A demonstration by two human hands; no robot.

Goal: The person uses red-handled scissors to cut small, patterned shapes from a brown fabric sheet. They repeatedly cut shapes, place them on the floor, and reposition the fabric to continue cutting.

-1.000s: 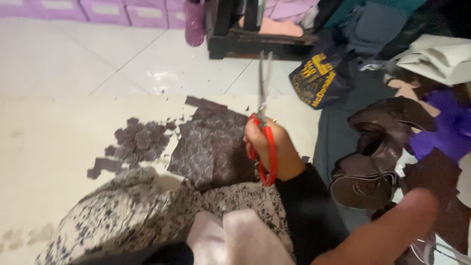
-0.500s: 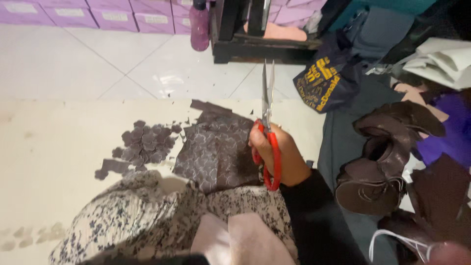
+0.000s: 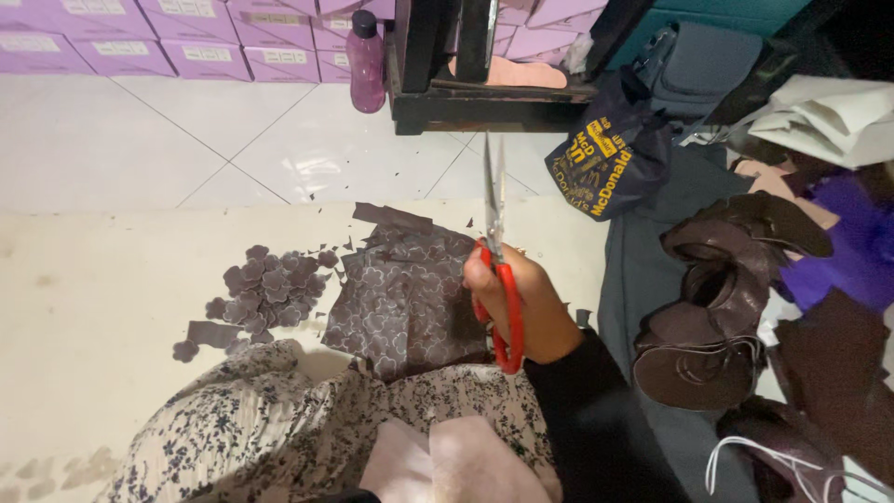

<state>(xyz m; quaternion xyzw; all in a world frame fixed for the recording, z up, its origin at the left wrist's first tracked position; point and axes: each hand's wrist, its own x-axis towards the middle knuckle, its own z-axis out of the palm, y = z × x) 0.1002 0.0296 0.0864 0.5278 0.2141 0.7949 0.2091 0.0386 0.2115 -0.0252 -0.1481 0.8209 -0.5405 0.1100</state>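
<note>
Right hand (image 3: 521,303) closed around the red handles of a pair of scissors (image 3: 494,233), fingers through the loops, blades shut and pointing away from the person toward the dark stand. Left hand not in view. Just left of the right hand, touching it at the edge: a dark brown sheet (image 3: 405,298) marked with a flower-outline pattern, lying flat on the cream mat (image 3: 84,298), its near edge at the person's floral-print lap (image 3: 279,433). Left of the sheet, a loose pile of cut flower-shaped pieces (image 3: 270,284) in the same brown, a few strays near it on the mat. Two pale pink pieces (image 3: 456,461) rest on the lap at bottom of frame. Right of the hand: a heap of dark brown shoe uppers (image 3: 717,326) on a grey cloth, purple and cream material beyond them. Containers: a navy bag with yellow print (image 3: 605,158) slumped on the floor ahead right, contents not visible; a purple bottle (image 3: 365,61) standing upright on the white tiles by the dark stand (image 3: 484,98), cap on, contents can't tell; stacked lilac boxes (image 3: 140,42) along the top edge, all closed.
</note>
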